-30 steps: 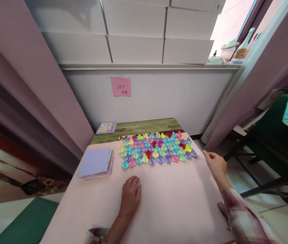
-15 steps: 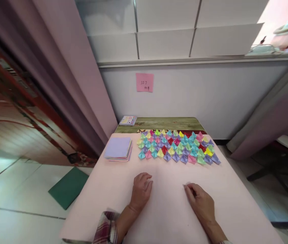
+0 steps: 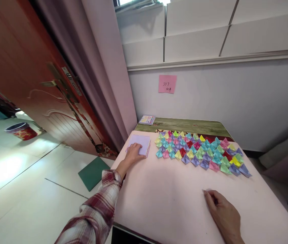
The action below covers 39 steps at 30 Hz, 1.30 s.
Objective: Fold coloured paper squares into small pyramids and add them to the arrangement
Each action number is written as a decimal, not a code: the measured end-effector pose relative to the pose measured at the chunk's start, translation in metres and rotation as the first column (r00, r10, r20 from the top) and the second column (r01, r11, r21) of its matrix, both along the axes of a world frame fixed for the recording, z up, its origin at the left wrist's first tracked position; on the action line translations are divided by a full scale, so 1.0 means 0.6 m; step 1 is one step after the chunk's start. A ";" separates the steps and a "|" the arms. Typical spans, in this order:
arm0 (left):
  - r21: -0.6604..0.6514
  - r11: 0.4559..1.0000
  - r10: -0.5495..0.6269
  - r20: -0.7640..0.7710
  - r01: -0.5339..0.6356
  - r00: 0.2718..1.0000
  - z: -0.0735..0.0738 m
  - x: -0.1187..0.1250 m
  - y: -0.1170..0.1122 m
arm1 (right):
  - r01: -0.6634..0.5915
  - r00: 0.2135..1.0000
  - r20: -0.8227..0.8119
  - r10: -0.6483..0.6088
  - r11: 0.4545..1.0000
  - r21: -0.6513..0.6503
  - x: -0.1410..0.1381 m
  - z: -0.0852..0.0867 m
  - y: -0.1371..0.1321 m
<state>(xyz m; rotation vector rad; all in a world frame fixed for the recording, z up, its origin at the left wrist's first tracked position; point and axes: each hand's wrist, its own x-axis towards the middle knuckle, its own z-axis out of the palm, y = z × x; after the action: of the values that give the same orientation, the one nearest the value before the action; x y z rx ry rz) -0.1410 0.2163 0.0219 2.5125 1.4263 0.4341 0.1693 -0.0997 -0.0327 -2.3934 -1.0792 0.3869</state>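
Note:
My left hand [image 3: 134,153] reaches to the far left of the table and rests on a stack of square paper [image 3: 144,139], lilac on top. Its fingers lie spread over the top sheet, with the thumb by the near edge. My right hand [image 3: 221,210] rests on the near right part of the table, thumb and index finger pinched together, and nothing shows between them. Rows of small folded paper pieces [image 3: 197,150] in blue, purple, green, yellow, pink and red stand along the far side.
The table [image 3: 164,193] has a pale pink cover and a bare wooden far end [image 3: 189,124], where a small packet [image 3: 147,119] lies. A pink note [image 3: 167,84] hangs on the wall. On the floor are a green board [image 3: 93,173] and a red bucket [image 3: 23,132].
My left hand has moved forward and left from the table's middle onto the paper stack, its fingers spreading. My right hand keeps its pinch. The view has turned left.

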 end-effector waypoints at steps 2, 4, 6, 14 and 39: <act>-0.007 1.000 -0.015 -0.009 0.015 1.000 -0.009 -0.002 -0.007 | 0.002 1.000 0.004 -0.002 1.000 0.000 0.000 0.000 0.000; 0.001 1.000 -0.021 0.012 0.021 1.000 -0.014 -0.003 -0.014 | 0.007 1.000 -0.001 -0.007 1.000 -0.014 -0.001 0.000 0.000; 0.002 1.000 -0.025 0.047 0.025 0.999 -0.016 -0.007 -0.016 | 0.013 1.000 -0.011 -0.013 0.999 -0.032 -0.001 0.002 0.000; -0.108 0.993 -0.028 0.218 0.052 0.976 -0.019 -0.025 0.003 | 0.007 1.000 0.005 -0.006 0.999 -0.049 0.001 -0.001 -0.001; 0.345 0.762 -0.625 0.175 0.548 0.760 -0.104 0.127 -0.275 | -0.205 0.939 0.332 0.093 0.925 0.321 -0.021 -0.031 -0.006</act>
<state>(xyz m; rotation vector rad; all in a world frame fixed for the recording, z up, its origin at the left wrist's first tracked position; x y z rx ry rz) -0.0650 0.0513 -0.0406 2.7826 0.4269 0.8573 0.1565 -0.1034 -0.0513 -2.0958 -1.3495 -0.1373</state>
